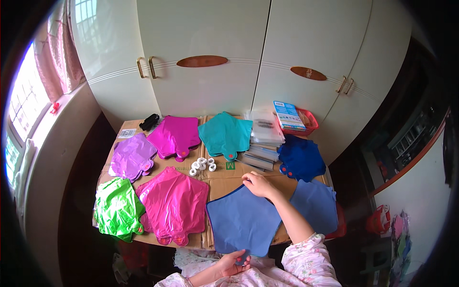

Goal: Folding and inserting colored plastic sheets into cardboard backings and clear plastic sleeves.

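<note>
Flowery sleeves (311, 260) sit by the greyish-blue sheet (244, 219) poking past the cardboard (221, 181), the left hand (232, 264) pinching its tab, the right hand (258, 183) bent at its top, grip unclear, so one slipping pinch could drop it.

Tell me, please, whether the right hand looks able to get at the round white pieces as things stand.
Probably yes: the right hand is near, and only cardboard seems to lie between it and the round white pieces.

Pale sleeves (311, 258), pink floral print, loose cut; left hand (233, 264), right hand (258, 184) bare.
</note>
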Demonstrator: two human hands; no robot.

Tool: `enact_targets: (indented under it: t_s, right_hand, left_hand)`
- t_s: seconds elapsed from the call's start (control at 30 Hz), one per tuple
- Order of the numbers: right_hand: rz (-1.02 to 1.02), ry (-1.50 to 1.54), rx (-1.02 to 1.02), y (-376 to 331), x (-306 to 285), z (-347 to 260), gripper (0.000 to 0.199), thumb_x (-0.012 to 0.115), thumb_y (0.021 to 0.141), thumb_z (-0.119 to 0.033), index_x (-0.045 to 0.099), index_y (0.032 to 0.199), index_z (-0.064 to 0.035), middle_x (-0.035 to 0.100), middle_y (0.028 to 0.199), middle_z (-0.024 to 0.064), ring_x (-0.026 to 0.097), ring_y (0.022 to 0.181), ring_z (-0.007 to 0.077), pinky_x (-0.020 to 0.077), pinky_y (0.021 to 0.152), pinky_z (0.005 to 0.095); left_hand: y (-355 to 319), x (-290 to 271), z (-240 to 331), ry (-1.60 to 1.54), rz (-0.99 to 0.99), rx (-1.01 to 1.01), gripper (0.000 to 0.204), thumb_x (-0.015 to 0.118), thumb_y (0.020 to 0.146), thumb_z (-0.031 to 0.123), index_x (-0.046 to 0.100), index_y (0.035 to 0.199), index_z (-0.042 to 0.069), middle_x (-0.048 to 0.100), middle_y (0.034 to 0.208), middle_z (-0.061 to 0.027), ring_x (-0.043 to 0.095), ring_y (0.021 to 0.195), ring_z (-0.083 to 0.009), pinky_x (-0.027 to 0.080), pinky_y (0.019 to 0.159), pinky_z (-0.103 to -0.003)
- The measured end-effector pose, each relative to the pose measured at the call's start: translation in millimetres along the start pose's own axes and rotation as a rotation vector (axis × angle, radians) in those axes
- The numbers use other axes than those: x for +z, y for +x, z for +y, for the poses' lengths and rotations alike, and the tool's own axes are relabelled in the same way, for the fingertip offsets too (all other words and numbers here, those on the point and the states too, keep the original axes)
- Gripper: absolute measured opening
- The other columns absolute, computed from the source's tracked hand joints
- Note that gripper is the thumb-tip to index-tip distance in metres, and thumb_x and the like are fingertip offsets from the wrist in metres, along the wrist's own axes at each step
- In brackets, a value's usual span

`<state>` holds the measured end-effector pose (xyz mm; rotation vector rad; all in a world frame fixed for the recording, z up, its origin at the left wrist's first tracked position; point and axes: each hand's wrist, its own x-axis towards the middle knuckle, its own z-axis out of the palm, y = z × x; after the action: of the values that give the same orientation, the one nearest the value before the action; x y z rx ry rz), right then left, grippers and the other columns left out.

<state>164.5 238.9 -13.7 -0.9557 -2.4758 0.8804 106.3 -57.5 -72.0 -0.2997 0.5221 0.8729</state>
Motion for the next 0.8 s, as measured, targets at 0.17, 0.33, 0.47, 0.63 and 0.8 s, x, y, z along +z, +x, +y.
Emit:
enact_targets:
  t_s: [0.17, 0.33, 0.47, 0.63, 0.8]
  right_hand:
    - [-0.230, -0.048, -0.018, 8, -6, 4, 0.033, 0.051, 0.094, -0.034, 0.063, 0.096, -0.0041, 0.059, 0.104, 0.0140, 0.059, 0.096, 0.0290, 0.0458, 0.084, 0.0368]
    - [-0.312, 0.080, 0.149, 15, -12, -5, 0.035, 0.050, 0.095, -0.036, 0.064, 0.096, -0.0039, 0.062, 0.096, 0.0113, 0.060, 0.088, 0.0230, 0.0462, 0.079, 0.0351]
    - [-0.391, 0.090, 0.256, 13, -18, -12, 0.032, 0.050, 0.095, -0.033, 0.063, 0.093, -0.0039, 0.065, 0.086, 0.0108, 0.060, 0.080, 0.0196, 0.0464, 0.073, 0.0351]
    - [-0.358, 0.012, 0.284, 18, -10, -14, 0.046, 0.049, 0.093, -0.044, 0.063, 0.082, -0.0016, 0.065, 0.079, 0.0133, 0.061, 0.074, 0.0228, 0.0470, 0.070, 0.0363]
    - [-0.484, -0.310, 0.447, 50, -9, -40, 0.066, 0.043, 0.087, -0.064, 0.070, 0.080, -0.0038, 0.068, 0.087, 0.0190, 0.066, 0.086, 0.0306, 0.0510, 0.078, 0.0404]
  left_hand:
    - [-2, 10, -13, 0.500, 0.246, 0.238, 0.021, 0.048, 0.099, 0.020, 0.053, 0.088, 0.002, 0.057, 0.083, -0.0073, 0.051, 0.071, -0.0164, 0.050, 0.075, -0.033]
    - [-3, 0, -12, 0.587, 0.246, 0.291, 0.024, 0.048, 0.098, 0.022, 0.056, 0.091, 0.000, 0.058, 0.084, -0.0087, 0.055, 0.075, -0.0195, 0.050, 0.077, -0.035]
    - [-13, 4, -5, 0.188, 0.125, 0.104, 0.032, 0.046, 0.098, 0.027, 0.056, 0.101, -0.004, 0.062, 0.096, -0.0139, 0.061, 0.089, -0.0262, 0.050, 0.087, -0.040]
    - [-18, 5, 2, -0.060, -0.012, -0.024, 0.045, 0.049, 0.095, 0.032, 0.053, 0.112, -0.009, 0.062, 0.109, -0.0196, 0.060, 0.104, -0.0321, 0.047, 0.097, -0.046]
    - [-10, -2, 1, 0.003, 0.064, -0.012, 0.048, 0.051, 0.093, 0.033, 0.051, 0.115, -0.011, 0.061, 0.110, -0.0196, 0.059, 0.105, -0.0318, 0.046, 0.098, -0.045]
